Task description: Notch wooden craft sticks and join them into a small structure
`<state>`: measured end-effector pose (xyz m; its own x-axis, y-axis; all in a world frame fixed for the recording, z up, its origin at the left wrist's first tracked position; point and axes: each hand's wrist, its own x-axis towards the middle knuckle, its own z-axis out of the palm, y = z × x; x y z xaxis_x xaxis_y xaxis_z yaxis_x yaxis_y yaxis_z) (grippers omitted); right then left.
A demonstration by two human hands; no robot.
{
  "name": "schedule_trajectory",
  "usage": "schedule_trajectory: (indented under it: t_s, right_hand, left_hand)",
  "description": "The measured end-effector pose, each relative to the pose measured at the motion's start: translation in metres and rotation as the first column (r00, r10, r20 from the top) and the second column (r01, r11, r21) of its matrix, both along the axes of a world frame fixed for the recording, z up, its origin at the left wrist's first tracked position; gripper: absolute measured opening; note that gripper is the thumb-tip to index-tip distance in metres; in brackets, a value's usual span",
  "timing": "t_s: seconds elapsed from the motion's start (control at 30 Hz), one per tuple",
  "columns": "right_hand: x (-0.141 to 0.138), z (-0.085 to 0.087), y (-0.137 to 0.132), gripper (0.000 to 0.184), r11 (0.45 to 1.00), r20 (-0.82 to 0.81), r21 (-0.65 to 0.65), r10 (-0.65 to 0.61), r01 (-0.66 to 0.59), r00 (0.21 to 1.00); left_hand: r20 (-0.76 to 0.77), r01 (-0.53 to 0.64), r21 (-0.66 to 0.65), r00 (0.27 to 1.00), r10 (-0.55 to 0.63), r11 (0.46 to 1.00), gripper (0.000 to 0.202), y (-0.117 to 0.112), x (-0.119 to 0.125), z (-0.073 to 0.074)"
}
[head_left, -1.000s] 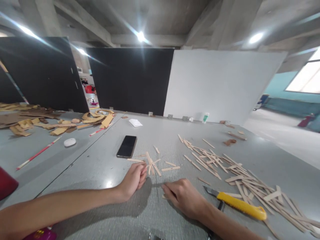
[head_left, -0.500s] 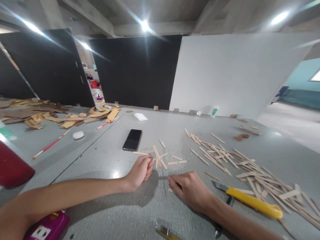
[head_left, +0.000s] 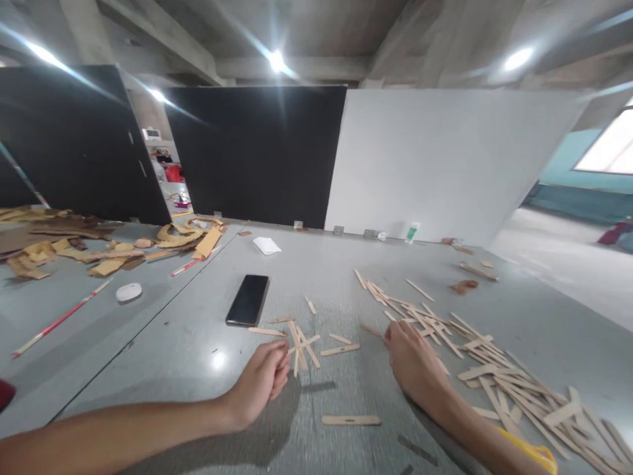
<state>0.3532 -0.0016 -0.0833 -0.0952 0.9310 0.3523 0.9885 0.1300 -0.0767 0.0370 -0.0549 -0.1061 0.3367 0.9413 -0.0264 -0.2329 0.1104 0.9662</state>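
Note:
My left hand (head_left: 270, 376) is closed, thumb on top, just left of a small group of crossed wooden craft sticks (head_left: 299, 346). Whatever its curled fingers may hold is hidden. My right hand (head_left: 413, 359) is at the near-left edge of the large pile of craft sticks (head_left: 519, 376), its fingers pinched on a thin craft stick (head_left: 372, 330) that points left. A single craft stick with a dark slot (head_left: 351, 420) lies flat between my forearms. Another slotted craft stick (head_left: 340, 349) rests right of the small group.
A black phone (head_left: 248, 300) lies beyond my left hand. A yellow utility knife (head_left: 537, 454) is partly hidden by my right forearm. Torn cardboard scraps (head_left: 109, 254), a white case (head_left: 129, 293) and a red-white stick (head_left: 62, 318) lie left. Black and white panels (head_left: 445, 158) stand behind.
My right hand has moved away and right to the pile, and a thin stick now shows in its fingers. The slotted stick near me is uncovered. My left hand stays closed; the view has shifted.

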Motion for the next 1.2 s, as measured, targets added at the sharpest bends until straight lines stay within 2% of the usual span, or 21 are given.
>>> schedule_trajectory:
  t_s: [0.07, 0.17, 0.27, 0.33, 0.5, 0.63, 0.83, 1.03, 1.2]
  right_hand:
    - [-0.01, 0.001, -0.005, 0.013, 0.998, -0.114, -0.039, 0.052, -0.057, 0.992]
    - [-0.036, 0.009, -0.024, 0.023, 0.977, -0.327, -0.071, 0.165, -0.199, 0.931]
    - [-0.061, 0.019, -0.05, 0.029, 0.936, -0.505, -0.081, 0.258, -0.342, 0.824]
    - [-0.074, 0.022, -0.066, 0.033, 0.918, -0.584, -0.08, 0.273, -0.389, 0.764]
    - [-0.085, 0.02, -0.082, 0.029, 0.862, -0.821, -0.088, 0.22, -0.499, 0.526]
    - [-0.088, 0.011, -0.083, 0.027, 0.843, -0.834, -0.116, 0.205, -0.526, 0.513]
    - [-0.091, -0.003, -0.082, 0.027, 0.832, -0.893, -0.137, 0.131, -0.538, 0.43]
    - [-0.089, -0.016, -0.081, 0.035, 0.825, -0.902, -0.133, 0.128, -0.549, 0.412]
    - [-0.087, -0.02, -0.082, 0.042, 0.823, -0.902, -0.151, 0.111, -0.547, 0.417]
  left_hand:
    - [-0.008, 0.007, 0.012, 1.0, -0.007, 1.0, 0.035, -0.001, 0.001, 0.002]
    - [-0.029, 0.013, 0.016, 1.0, -0.012, 1.0, 0.034, -0.003, 0.002, 0.003]
    - [-0.055, 0.002, 0.014, 0.998, -0.001, 1.0, 0.036, -0.005, 0.002, 0.001]
    - [-0.069, -0.002, 0.018, 0.998, 0.003, 1.0, 0.038, -0.007, 0.003, 0.001]
    - [-0.086, 0.071, 0.089, 0.994, -0.064, 0.993, 0.042, -0.014, 0.005, 0.01]
    - [-0.105, 0.13, 0.137, 0.988, -0.116, 0.982, 0.045, -0.016, 0.007, 0.014]
    - [-0.129, 0.163, 0.137, 0.981, -0.145, 0.977, 0.042, -0.015, 0.007, 0.013]
    - [-0.143, 0.165, 0.128, 0.979, -0.146, 0.978, 0.038, -0.014, 0.005, 0.013]
    - [-0.153, 0.156, 0.123, 0.979, -0.137, 0.98, 0.037, -0.013, 0.003, 0.011]
